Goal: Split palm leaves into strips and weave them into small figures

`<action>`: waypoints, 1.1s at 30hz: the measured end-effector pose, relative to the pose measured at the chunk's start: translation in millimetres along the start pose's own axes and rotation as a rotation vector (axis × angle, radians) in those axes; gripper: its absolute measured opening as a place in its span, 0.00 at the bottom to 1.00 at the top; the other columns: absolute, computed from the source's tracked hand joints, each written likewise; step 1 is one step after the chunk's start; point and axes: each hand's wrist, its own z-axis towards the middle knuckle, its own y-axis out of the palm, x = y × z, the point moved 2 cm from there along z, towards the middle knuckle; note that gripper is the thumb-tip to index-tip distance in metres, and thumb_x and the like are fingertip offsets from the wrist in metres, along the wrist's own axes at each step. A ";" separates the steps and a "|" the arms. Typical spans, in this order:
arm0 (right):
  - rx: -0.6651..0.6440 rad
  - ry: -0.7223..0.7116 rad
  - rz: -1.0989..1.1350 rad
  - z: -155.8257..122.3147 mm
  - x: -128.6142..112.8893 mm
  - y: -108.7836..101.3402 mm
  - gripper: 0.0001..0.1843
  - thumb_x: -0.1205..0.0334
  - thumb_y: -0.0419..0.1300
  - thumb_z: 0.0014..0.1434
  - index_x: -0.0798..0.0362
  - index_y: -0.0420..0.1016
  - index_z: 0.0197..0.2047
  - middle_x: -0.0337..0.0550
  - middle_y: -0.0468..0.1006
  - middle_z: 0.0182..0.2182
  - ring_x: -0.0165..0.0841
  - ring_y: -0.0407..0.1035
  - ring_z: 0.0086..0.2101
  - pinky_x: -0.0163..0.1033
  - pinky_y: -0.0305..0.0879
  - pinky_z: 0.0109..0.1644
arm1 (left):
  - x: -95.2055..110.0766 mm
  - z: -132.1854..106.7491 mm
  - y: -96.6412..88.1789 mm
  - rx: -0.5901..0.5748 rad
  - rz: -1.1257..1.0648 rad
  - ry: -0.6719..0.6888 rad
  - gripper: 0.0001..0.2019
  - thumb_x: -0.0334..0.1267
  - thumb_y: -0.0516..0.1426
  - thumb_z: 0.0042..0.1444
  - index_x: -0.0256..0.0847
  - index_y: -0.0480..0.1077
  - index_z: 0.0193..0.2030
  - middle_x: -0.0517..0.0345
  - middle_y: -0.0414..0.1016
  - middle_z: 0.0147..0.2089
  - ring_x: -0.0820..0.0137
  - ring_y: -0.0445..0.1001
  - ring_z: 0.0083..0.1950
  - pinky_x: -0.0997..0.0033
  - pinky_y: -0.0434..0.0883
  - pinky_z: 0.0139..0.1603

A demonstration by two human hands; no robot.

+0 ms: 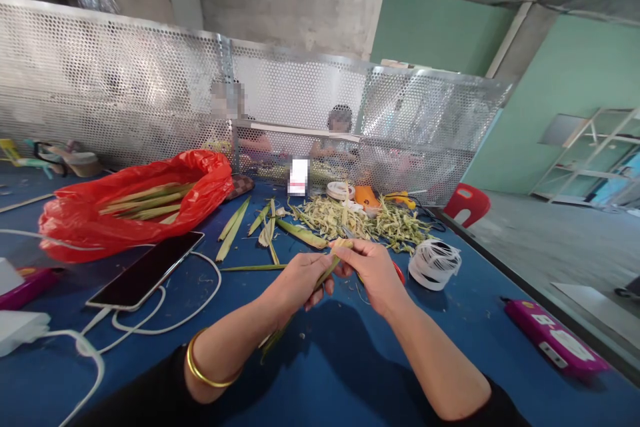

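Observation:
A folded pale-green, husk-like leaf (330, 268) is held between my two hands over the blue table. My left hand (303, 279) is closed around its length, and a green tail hangs below that wrist. Thumb and fingers of my right hand (369, 267) pinch the upper end. Just behind the hands, loose long leaves (233, 230) lie to the left, and a heap of short yellow-green leaf pieces (327, 215) spreads out. A red curved edge (399, 272) shows beside my right hand, mostly hidden by it.
A red plastic bag (125, 240) with long leaves, a phone (147, 271) and a white cable (200, 313) are on the left. To the right are a white strap roll (434, 265) and a purple box (553, 337). A perforated metal screen (300, 90) stands behind; people sit beyond it.

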 end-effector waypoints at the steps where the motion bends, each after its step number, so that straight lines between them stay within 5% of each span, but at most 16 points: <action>1: -0.007 0.001 0.000 -0.6 -0.6 0.6 0.10 0.56 0.65 0.48 0.55 0.77 0.28 0.35 0.67 0.17 0.26 0.56 0.20 0.35 0.53 0.27 | 0.3 0.0 0.3 0.004 0.007 -0.005 0.20 0.52 0.49 0.55 0.37 0.70 0.35 0.64 0.63 0.21 0.81 0.51 0.14 0.78 0.49 0.14; 6: -0.030 0.003 0.011 -0.2 1.6 -2.3 0.13 0.56 0.64 0.49 0.54 0.70 0.21 0.34 0.66 0.16 0.26 0.57 0.20 0.34 0.52 0.26 | 1.3 1.2 -0.1 0.001 0.060 -0.002 0.21 0.54 0.49 0.55 0.37 0.72 0.34 0.67 0.56 0.18 0.80 0.47 0.17 0.77 0.45 0.17; 14: 0.266 -0.090 0.198 9.6 -4.9 -29.1 0.13 0.57 0.69 0.42 0.55 0.71 0.21 0.33 0.63 0.16 0.24 0.55 0.19 0.33 0.51 0.24 | 12.3 0.7 -26.4 -0.022 0.313 0.135 0.18 0.50 0.52 0.55 0.38 0.69 0.24 0.67 0.53 0.18 0.77 0.52 0.20 0.76 0.52 0.22; 18: 0.420 -0.167 0.334 12.2 -7.5 -37.6 0.14 0.57 0.71 0.39 0.55 0.71 0.22 0.32 0.63 0.17 0.23 0.55 0.19 0.32 0.52 0.23 | 20.3 1.2 -41.6 0.202 0.315 0.163 0.17 0.51 0.55 0.51 0.39 0.67 0.23 0.67 0.57 0.16 0.76 0.56 0.20 0.75 0.55 0.23; 21: 0.503 -0.232 0.410 13.2 -9.2 -41.1 0.15 0.58 0.72 0.38 0.55 0.70 0.22 0.32 0.64 0.17 0.22 0.56 0.19 0.31 0.53 0.22 | 15.6 3.1 -45.0 0.501 0.047 0.198 0.16 0.50 0.63 0.43 0.38 0.69 0.29 0.68 0.61 0.20 0.78 0.58 0.21 0.77 0.56 0.23; 23: 0.542 -0.266 0.428 13.1 -10.3 -41.7 0.15 0.59 0.72 0.37 0.55 0.70 0.21 0.31 0.63 0.16 0.22 0.56 0.19 0.31 0.53 0.22 | 6.1 5.1 -39.8 0.584 -0.215 0.160 0.19 0.48 0.65 0.40 0.38 0.71 0.36 0.68 0.63 0.23 0.79 0.60 0.21 0.77 0.61 0.25; 28: 0.531 -0.250 0.386 11.4 -4.4 -34.1 0.15 0.57 0.71 0.39 0.55 0.69 0.21 0.31 0.63 0.17 0.23 0.56 0.20 0.31 0.54 0.24 | -11.8 9.4 -10.4 0.219 -0.427 0.027 0.22 0.40 0.66 0.41 0.36 0.73 0.44 0.60 0.72 0.30 0.79 0.66 0.24 0.76 0.67 0.31; 33: 0.447 -0.204 0.312 6.0 7.0 -19.3 0.12 0.57 0.69 0.44 0.54 0.72 0.25 0.33 0.64 0.19 0.24 0.57 0.22 0.32 0.56 0.26 | -9.4 9.2 -11.4 0.323 -0.647 0.208 0.18 0.41 0.65 0.46 0.36 0.75 0.43 0.62 0.70 0.26 0.82 0.64 0.22 0.80 0.66 0.27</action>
